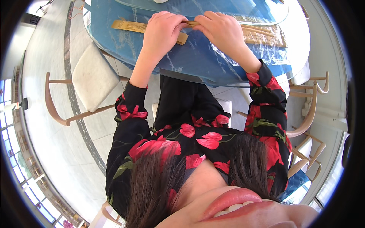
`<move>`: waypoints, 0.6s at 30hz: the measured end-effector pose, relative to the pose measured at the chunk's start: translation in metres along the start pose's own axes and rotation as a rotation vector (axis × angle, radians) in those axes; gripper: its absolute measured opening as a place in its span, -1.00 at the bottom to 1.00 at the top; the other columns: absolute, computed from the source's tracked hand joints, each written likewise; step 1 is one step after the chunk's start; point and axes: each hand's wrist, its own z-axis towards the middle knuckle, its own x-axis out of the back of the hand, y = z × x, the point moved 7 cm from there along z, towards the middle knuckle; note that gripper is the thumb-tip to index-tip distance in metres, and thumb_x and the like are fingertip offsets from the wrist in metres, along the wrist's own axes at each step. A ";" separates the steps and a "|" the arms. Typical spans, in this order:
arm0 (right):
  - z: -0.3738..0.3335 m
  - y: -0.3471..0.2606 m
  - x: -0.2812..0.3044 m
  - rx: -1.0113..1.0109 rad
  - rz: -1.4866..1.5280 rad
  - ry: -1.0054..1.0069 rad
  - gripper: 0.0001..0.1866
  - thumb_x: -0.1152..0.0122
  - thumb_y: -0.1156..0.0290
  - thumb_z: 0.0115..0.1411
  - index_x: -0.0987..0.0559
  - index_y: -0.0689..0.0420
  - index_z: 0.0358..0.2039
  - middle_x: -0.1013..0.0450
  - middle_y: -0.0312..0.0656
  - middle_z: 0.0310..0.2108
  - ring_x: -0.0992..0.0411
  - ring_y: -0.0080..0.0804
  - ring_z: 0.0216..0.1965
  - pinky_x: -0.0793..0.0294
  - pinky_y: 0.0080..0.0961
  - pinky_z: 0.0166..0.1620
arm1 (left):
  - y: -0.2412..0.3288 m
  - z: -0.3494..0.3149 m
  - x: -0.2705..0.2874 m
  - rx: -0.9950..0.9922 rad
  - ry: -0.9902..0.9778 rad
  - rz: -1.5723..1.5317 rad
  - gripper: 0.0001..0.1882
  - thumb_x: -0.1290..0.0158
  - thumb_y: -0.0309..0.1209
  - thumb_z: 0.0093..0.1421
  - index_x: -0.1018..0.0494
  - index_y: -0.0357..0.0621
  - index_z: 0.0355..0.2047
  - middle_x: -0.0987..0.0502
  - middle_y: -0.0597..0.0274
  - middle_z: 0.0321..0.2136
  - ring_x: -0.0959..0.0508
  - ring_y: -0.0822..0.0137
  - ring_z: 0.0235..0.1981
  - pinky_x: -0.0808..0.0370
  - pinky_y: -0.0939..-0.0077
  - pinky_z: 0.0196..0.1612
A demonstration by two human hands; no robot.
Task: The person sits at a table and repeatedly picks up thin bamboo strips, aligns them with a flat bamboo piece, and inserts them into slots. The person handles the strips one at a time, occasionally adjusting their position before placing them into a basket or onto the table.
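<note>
My left hand [162, 32] and my right hand [221, 31] meet over the blue table, their fingers closed in a pinch. Between their fingertips runs a thin brown stick [192, 22], gripped from both sides; most of it is hidden by my fingers. A flat brown paper sleeve [129, 26] with dark print lies under and beside my left hand, one end showing past the wrist. Right of my right hand, a bundle of light brown sticks [262, 32] lies with crinkled clear plastic [266, 55] around it.
The round blue marble-patterned table [114, 41] has a raised glass disc [266, 11] at its far side. A chair with a white seat [95, 78] stands on the left, and wooden chairs [310, 110] stand on the right. Grey floor tiles [61, 152] extend to the left.
</note>
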 end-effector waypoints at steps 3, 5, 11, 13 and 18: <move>0.000 0.004 0.001 0.011 -0.007 -0.017 -0.76 -0.28 0.08 0.27 -0.60 -0.04 -0.22 -0.47 -0.31 -0.45 -0.54 -0.26 -0.33 -0.49 -0.33 -0.33 | -0.005 0.002 -0.001 0.118 -0.094 -0.086 -0.90 -0.20 -0.40 0.19 -0.62 -0.15 -0.34 -0.61 0.20 -0.48 -0.57 0.09 -0.31 -0.49 0.23 -0.16; 0.001 0.009 0.002 0.013 -0.036 -0.007 -0.72 -0.28 0.03 0.26 -0.61 -0.05 -0.21 -0.48 -0.32 -0.45 -0.53 -0.27 -0.33 -0.49 -0.34 -0.32 | -0.009 0.002 0.004 0.116 -0.068 -0.036 -0.91 -0.19 -0.41 0.20 -0.62 -0.15 -0.34 -0.59 0.21 -0.50 -0.56 0.09 -0.32 -0.48 0.22 -0.16; -0.013 0.094 0.020 -0.071 -0.103 -0.118 -0.73 -0.22 0.14 0.39 -0.67 -0.02 -0.03 -0.64 -0.32 -0.22 -0.55 -0.30 -0.22 -0.55 -0.38 -0.15 | -0.034 -0.002 0.029 0.213 0.014 0.004 -0.92 -0.17 -0.42 0.24 -0.61 -0.14 -0.36 -0.56 0.28 -0.57 -0.55 0.14 -0.33 -0.49 0.25 -0.20; -0.034 0.135 0.018 -0.193 0.134 -0.085 -0.73 -0.14 0.17 0.44 -0.67 0.02 -0.04 -0.65 -0.29 -0.22 -0.56 -0.31 -0.23 -0.53 -0.41 -0.19 | -0.041 -0.004 0.032 0.254 0.019 -0.003 -0.91 -0.16 -0.42 0.26 -0.61 -0.14 -0.35 -0.57 0.29 -0.57 -0.56 0.15 -0.32 -0.49 0.25 -0.20; -0.043 0.159 0.019 -0.366 0.469 -0.162 -0.70 -0.05 0.21 0.50 -0.65 0.12 -0.08 -0.64 -0.25 -0.21 -0.53 -0.34 -0.27 -0.49 -0.46 -0.21 | -0.040 -0.003 0.023 0.230 0.047 -0.105 -0.90 -0.15 -0.41 0.27 -0.63 -0.14 -0.32 -0.60 0.30 -0.54 -0.56 0.14 -0.31 -0.50 0.27 -0.21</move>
